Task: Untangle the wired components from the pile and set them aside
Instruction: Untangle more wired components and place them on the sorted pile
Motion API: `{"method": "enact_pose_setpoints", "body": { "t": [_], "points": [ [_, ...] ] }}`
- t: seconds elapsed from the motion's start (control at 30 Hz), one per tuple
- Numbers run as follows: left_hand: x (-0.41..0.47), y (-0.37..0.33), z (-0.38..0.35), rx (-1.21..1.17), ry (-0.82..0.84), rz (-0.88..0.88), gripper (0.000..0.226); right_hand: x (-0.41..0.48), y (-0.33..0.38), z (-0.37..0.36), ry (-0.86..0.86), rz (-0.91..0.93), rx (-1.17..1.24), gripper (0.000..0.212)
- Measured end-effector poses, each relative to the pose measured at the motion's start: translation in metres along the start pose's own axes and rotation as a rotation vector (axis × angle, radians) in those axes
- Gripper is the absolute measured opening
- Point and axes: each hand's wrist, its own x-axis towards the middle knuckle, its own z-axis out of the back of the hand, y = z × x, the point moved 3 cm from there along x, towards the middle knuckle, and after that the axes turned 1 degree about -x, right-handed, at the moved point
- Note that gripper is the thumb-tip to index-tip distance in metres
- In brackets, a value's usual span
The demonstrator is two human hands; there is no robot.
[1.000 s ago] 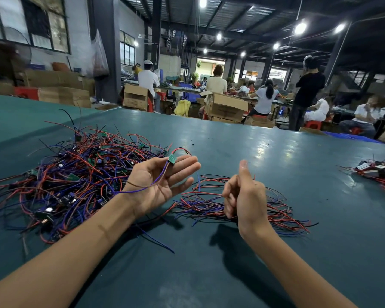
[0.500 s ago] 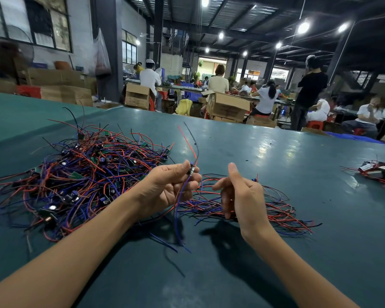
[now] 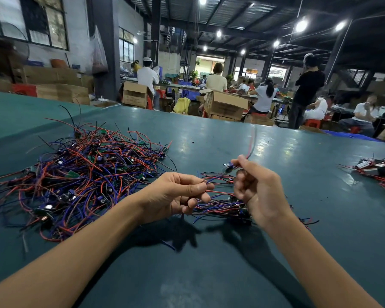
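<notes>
A big tangled pile [image 3: 80, 174] of red, blue and black wires with small green boards lies on the left of the green table [image 3: 231, 274]. A smaller, flatter bundle of sorted wired components [image 3: 220, 205] lies under and between my hands. My right hand [image 3: 258, 192] pinches one wired component [image 3: 228, 166] by its small board; its red and black wires rise blurred toward the far edge. My left hand [image 3: 178, 194] has its fingers curled and pinches the blue wire end of the same piece.
Another small heap of boards with wires [image 3: 380, 172] sits at the table's right edge. Beyond the far edge are cardboard boxes [image 3: 225, 104] and several seated and standing people at other benches.
The component has passed from my left hand alone to both hands. My right hand rose and took the board; my left hand slid down to the blue wire end.
</notes>
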Motion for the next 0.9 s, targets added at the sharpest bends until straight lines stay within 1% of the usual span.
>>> {"method": "enact_pose_setpoints", "body": {
  "t": [0.13, 0.3, 0.4, 0.53, 0.6, 0.73, 0.8, 0.83, 0.9],
  "points": [
    [0.004, 0.002, 0.005, 0.066, -0.118, -0.048, 0.027, 0.006, 0.008, 0.031, -0.187, 0.021, 0.044, 0.02],
    [0.009, 0.003, 0.014, 0.221, -0.255, -0.087, 0.034, 0.009, 0.015, 0.052, -0.316, 0.109, 0.073, 0.025],
    [0.009, 0.004, 0.017, 0.336, -0.286, -0.09, 0.031, 0.009, 0.013, 0.058, -0.407, 0.157, 0.031, 0.027],
    [0.01, 0.007, 0.021, 0.346, -0.322, -0.108, 0.025, 0.007, 0.013, 0.063, -0.58, 0.26, -0.026, 0.026],
    [0.011, 0.007, 0.022, 0.324, -0.345, -0.134, 0.024, 0.007, 0.014, 0.066, -0.617, 0.269, 0.005, 0.022],
    [0.01, 0.002, 0.022, 0.276, -0.398, -0.208, 0.022, 0.008, 0.013, 0.07, -0.618, 0.233, 0.061, 0.018],
    [0.009, 0.0, 0.023, 0.291, -0.421, -0.245, 0.019, 0.008, 0.013, 0.071, -0.633, 0.225, 0.064, 0.018],
    [0.008, -0.001, 0.023, 0.34, -0.428, -0.271, 0.017, 0.008, 0.013, 0.073, -0.654, 0.221, 0.063, 0.019],
    [0.006, -0.002, 0.021, 0.557, -0.433, -0.338, 0.012, 0.009, 0.012, 0.077, -0.723, 0.198, 0.046, 0.018]
  ]
}}
